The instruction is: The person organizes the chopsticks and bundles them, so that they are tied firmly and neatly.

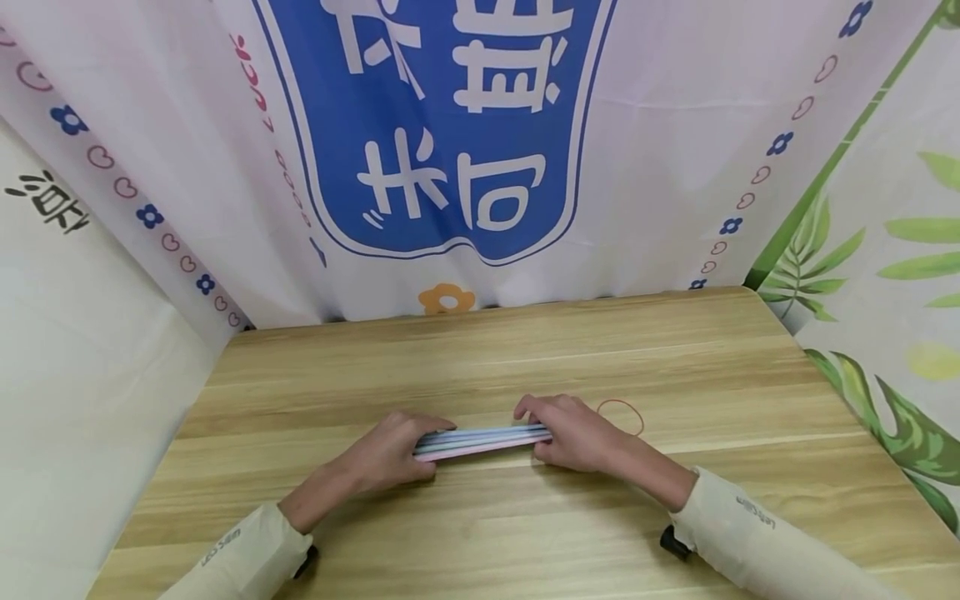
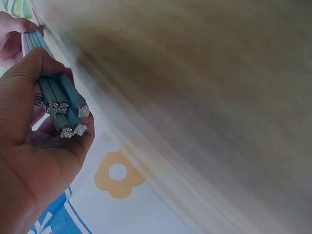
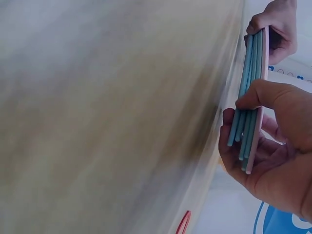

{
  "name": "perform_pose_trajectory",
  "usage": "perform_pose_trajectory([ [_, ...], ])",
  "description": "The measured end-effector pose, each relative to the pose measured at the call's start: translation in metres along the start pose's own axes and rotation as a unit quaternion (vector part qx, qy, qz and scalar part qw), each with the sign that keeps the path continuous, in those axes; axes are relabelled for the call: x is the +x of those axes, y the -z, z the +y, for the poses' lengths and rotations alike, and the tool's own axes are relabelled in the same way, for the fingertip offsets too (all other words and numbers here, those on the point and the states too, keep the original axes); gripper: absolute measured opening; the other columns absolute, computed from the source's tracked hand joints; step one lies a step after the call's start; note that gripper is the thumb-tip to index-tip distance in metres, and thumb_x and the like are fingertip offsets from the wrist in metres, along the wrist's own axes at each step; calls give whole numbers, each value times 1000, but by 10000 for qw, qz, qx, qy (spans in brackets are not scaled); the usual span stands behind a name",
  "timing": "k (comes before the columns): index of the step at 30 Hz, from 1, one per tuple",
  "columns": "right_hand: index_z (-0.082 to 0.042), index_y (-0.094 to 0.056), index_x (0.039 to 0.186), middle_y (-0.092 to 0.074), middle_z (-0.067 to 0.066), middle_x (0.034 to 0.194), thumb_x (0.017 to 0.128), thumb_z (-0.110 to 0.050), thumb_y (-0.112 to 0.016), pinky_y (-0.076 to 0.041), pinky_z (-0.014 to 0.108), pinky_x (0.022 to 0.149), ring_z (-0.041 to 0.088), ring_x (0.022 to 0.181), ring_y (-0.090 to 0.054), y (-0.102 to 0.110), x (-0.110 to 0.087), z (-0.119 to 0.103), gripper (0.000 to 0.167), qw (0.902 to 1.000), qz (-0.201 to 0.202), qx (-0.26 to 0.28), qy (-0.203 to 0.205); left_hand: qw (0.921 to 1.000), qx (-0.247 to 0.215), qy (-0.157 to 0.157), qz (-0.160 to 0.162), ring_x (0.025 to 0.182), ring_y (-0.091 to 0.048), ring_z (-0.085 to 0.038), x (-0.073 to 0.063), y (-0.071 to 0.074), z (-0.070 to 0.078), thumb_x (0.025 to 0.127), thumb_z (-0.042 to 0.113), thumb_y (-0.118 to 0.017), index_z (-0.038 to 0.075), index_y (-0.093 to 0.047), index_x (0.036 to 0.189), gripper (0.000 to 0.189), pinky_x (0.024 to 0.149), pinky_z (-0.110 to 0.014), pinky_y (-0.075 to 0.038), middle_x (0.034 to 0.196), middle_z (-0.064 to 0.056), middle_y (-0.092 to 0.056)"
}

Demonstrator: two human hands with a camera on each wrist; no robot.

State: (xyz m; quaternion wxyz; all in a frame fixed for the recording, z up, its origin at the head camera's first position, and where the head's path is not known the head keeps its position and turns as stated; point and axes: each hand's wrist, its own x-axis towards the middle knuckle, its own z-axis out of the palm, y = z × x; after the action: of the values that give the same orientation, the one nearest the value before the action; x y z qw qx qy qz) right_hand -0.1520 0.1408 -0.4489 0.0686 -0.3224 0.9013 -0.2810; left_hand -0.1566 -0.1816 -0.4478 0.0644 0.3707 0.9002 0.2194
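A bundle of several chopsticks [image 1: 483, 439], mostly blue-green with a pink one along the near side, lies crosswise between both hands over the table. My left hand [image 1: 390, 450] grips its left end, thumb curled on the near side. In the left wrist view, silver patterned tips [image 2: 58, 108] stick out past those fingers. My right hand [image 1: 576, 433] holds the other end between thumb and fingers. The plain ends [image 3: 246, 151] sit unevenly there in the right wrist view. Just beyond the right hand, a thin red rubber band [image 1: 619, 401] rests on the table.
The wood-grain table [image 1: 480, 533] spans the front, its far edge against a hanging white cloth [image 1: 660, 167] with a blue printed panel. A leaf-patterned cloth [image 1: 885, 250] hangs at the right and a pale cloth [image 1: 67, 333] at the left.
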Motion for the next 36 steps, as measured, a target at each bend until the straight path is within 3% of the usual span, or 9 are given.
perform_pose_trajectory([
  [6, -8, -73, 125, -78, 3, 109, 85, -3, -77, -56, 26, 80, 8, 94, -67, 2, -1, -3, 41, 9999, -124, 100, -59, 9998, 137, 87, 75, 114, -75, -22, -1, 2, 0, 80, 4, -85, 4, -74, 130, 51, 93, -41, -62, 126, -10, -78],
  [14, -10, -76, 121, -78, -2, 104, 86, -6, -83, -53, 22, 74, 6, 84, -62, 4, -3, -7, 36, 9993, -136, 264, -242, 9996, -3, 198, 222, 103, -74, -12, 0, 2, 3, 84, 8, -88, 8, -77, 121, 38, 84, -31, -61, 115, -3, -80],
  [19, -12, -78, 115, -77, -5, 100, 86, -6, -83, -52, 22, 71, 5, 80, -61, 6, -5, -8, 31, 9990, -29, 377, -232, 9983, -144, 249, 513, 95, -72, -8, 2, 4, 6, 85, 9, -90, 11, -79, 112, 30, 78, -25, -59, 107, 1, -80],
  [25, -15, -79, 108, -74, -8, 96, 87, -5, -80, -51, 23, 72, 5, 79, -58, 8, -7, -7, 23, 9990, 395, 212, -85, 9941, -207, 298, 1020, 82, -68, -2, 3, 4, 9, 82, 5, -92, 13, -82, 102, 23, 69, -20, -56, 97, 3, -81],
  [30, -18, -80, 108, -76, -9, 96, 90, -10, -82, -50, 23, 72, 1, 77, -58, 11, -9, -7, 19, 9976, 688, 30, -30, 9893, -4, 381, 1411, 80, -68, -1, 4, 4, 13, 80, 5, -93, 16, -84, 99, 23, 69, -21, -55, 95, 4, -81],
  [36, -19, -83, 111, -80, -8, 95, 93, -13, -81, -45, 20, 61, -2, 63, -49, 15, -11, -4, 18, 9965, 802, 237, -87, 9863, 183, 480, 1569, 78, -68, -1, 6, 5, 17, 80, 8, -95, 16, -86, 101, 24, 68, -21, -55, 96, 4, -82],
])
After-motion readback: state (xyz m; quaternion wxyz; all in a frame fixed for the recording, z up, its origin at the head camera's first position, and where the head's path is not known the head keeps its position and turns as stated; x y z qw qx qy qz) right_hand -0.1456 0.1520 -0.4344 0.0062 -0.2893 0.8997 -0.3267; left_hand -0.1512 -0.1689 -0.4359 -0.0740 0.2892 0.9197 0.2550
